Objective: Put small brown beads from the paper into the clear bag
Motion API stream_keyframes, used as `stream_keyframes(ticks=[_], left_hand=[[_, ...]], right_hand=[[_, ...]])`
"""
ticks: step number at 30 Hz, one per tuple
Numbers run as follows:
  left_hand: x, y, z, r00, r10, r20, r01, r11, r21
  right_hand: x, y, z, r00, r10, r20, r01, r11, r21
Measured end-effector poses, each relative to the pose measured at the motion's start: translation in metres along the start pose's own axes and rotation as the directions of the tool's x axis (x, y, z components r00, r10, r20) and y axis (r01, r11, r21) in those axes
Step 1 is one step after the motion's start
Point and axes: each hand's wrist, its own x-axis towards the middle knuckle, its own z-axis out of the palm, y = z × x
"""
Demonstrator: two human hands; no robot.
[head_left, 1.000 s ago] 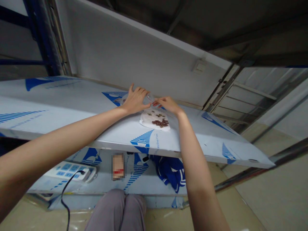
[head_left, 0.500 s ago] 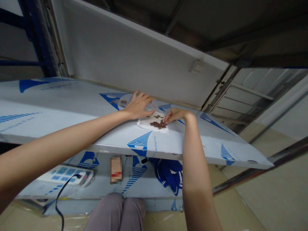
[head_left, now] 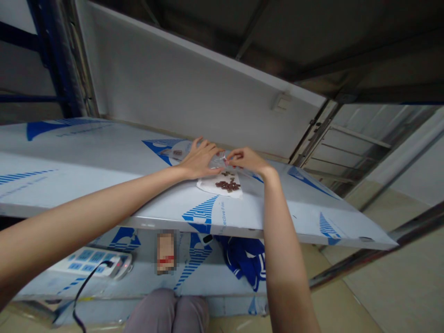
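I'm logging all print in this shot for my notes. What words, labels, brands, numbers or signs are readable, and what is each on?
"ective Film": on the tabletop near its front edge; the first word's start is unclear.
Tabletop's other lettering: too blurred to read.
Lower shelf lettering: too small to read.
Power strip markings: too small to read.
Pixelated item: nothing legible.
Clear bag: no readable text.

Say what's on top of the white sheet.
On the white sheet, a cluster of dark brown pieces lies toward the near edge, with a few smaller pieces beyond. The left hand covers its far-left part; anything there is hidden.
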Motion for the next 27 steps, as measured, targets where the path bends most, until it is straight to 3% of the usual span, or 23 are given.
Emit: stream_keyframes(ticks=[5,10,12,14,17,27], left_hand=[[0.000,-0.003,0.003,1.000,-0.013,0.013,0.014,1.000,-0.022],[0.001,-0.006,0.004,0.999,-0.045,-0.004,0.044,0.997,-0.063],[0.001,-0.007,0.003,0.999,-0.050,-0.006,0.049,0.996,-0.068],[0.000,-0.008,0.003,0.999,-0.052,-0.004,0.051,0.996,-0.071],[0.000,-0.008,0.002,0.999,-0.053,0.000,0.053,0.996,-0.078],[0.000,-0.007,0.000,0.997,-0.072,0.016,0.074,0.991,-0.114]], right_hand=[[0.002,-0.009,0.007,0.998,-0.049,-0.046,0.047,0.997,-0.057],[0.000,0.003,-0.004,0.979,-0.011,-0.203,-0.016,0.992,-0.128],[-0.002,0.012,-0.008,0.988,0.051,-0.145,-0.070,0.989,-0.133],[-0.002,0.020,-0.009,0.993,0.118,0.020,-0.114,0.983,-0.144],[-0.001,0.028,-0.005,0.957,0.177,0.230,-0.143,0.977,-0.155],[0.003,0.029,0.005,0.928,0.238,0.287,-0.188,0.963,-0.193]])
